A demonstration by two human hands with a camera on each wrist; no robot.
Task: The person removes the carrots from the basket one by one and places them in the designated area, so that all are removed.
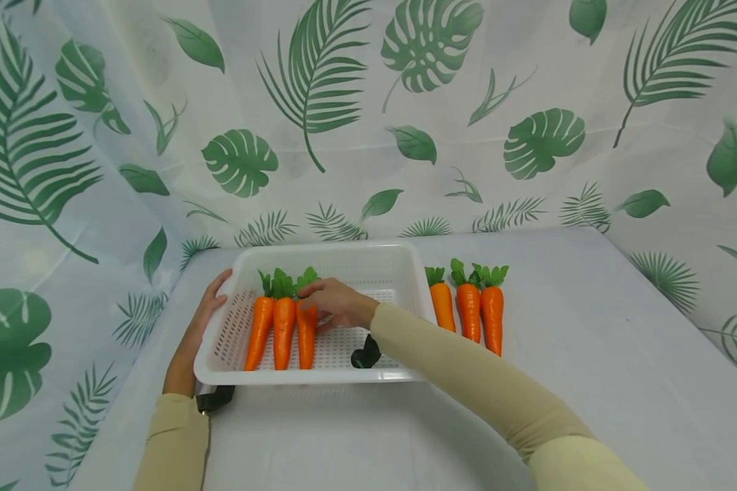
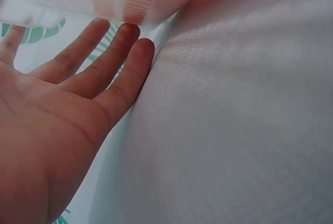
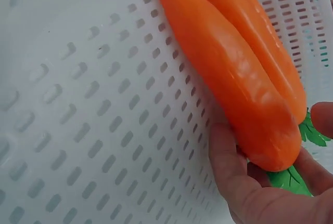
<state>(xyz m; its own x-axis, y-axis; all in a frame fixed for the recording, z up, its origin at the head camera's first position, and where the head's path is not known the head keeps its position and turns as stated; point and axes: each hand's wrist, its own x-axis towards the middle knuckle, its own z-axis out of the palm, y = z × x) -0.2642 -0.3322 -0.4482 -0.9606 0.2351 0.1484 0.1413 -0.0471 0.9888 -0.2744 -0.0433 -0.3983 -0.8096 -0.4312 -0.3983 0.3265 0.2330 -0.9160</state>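
Three orange carrots with green leaf tops lie side by side in a white perforated basket (image 1: 368, 375): a left one (image 1: 261, 331), a middle one (image 1: 284, 334) and a right one (image 1: 306, 337). My right hand (image 1: 339, 305) is at the leafy end of the right carrot. In the right wrist view, its thumb and fingers curl round the thick top of that carrot (image 3: 229, 68), while one fingertip stands apart from it. My left hand (image 1: 207, 314) rests against the basket's left side, fingers extended; the left wrist view shows these straight fingers (image 2: 112, 63) at the basket wall.
Three more carrots (image 1: 469, 310) lie on the white-covered table (image 1: 589, 327), just right of the basket and partly behind my right forearm. A leaf-print curtain (image 1: 344, 136) hangs behind and at both sides. Black wrist cameras (image 1: 216, 398) show at both wrists.
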